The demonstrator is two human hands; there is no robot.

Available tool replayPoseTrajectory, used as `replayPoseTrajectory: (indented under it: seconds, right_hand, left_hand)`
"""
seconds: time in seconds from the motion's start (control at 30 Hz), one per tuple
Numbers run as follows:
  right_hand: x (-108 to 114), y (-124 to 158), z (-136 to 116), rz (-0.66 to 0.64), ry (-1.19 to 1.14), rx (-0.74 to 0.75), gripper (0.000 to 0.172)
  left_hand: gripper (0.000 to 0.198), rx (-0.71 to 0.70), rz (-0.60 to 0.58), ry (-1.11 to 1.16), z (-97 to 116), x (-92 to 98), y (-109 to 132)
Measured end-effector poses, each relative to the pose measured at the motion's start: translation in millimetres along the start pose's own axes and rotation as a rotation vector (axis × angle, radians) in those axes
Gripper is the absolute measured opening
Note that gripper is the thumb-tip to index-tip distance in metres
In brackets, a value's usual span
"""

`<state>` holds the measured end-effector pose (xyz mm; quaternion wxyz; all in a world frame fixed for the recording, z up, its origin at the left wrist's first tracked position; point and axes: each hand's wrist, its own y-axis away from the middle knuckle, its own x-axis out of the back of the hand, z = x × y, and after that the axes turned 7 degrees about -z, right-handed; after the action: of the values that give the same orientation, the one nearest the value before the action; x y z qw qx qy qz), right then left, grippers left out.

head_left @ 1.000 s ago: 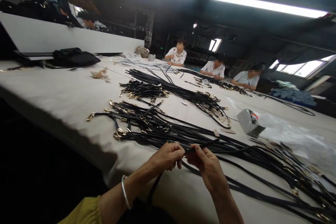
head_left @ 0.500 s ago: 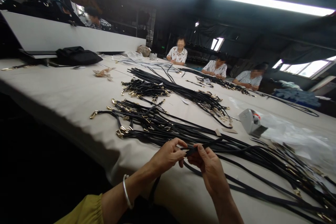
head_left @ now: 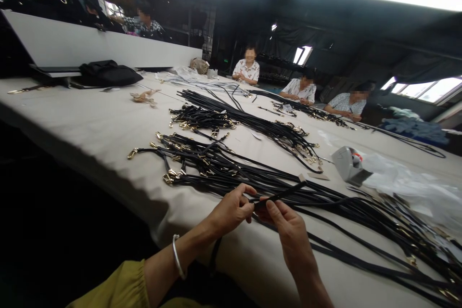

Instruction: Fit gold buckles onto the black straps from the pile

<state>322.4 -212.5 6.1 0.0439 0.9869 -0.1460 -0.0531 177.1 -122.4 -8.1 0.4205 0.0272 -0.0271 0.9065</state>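
A thin black strap point(head_left: 288, 190) runs between my two hands above the near edge of the table. My left hand point(head_left: 235, 209), with a silver bangle on its wrist, pinches the strap's near part. Thumb and fingers of my right hand point(head_left: 283, 219) close on it a little further along, and its free end points up to the right. Just beyond my hands lies a bundle of long black straps point(head_left: 224, 184) with gold clasps point(head_left: 168, 178) at the left ends. Part of the held strap is hidden behind my fingers.
Further back are a pile of short straps point(head_left: 200, 118) and another long bundle point(head_left: 234, 110). At the right stand a grey-white tape dispenser point(head_left: 348, 166) and clear plastic point(head_left: 397, 185). A black bag point(head_left: 108, 74) lies at the far left. Several people sit along the far side.
The right hand has shifted slightly and the strap's free end now shows longer and tilts up more. The left hand stays nearly in place. The view has moved a little.
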Motion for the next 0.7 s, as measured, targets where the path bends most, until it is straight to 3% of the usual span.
replayPoseTrajectory:
  seconds: [0.1,0.33,0.53,0.7]
  right_hand:
    - [-1.6,3.5,-3.7,-0.035,0.043,0.046,0.041]
    - [-4.1,-8.3,3.9,-0.063,-0.204,-0.006,0.027]
    - [-13.2,-12.6,16.4,-0.096,-0.122,0.037,0.045]
    - [-22.1,-15.1,17.6,-0.119,-0.069,-0.077,0.057]
  left_hand:
    - [0.031,-0.008,0.020,-0.008,-0.4,0.3,-1.1]
    - [0.038,0.025,-0.147,0.197,5.8,-3.0,-5.3]
    - [0.038,0.039,-0.159,0.283,5.9,-3.8,-9.8]
    - [0.040,0.095,-0.198,0.356,7.7,2.2,-6.7]
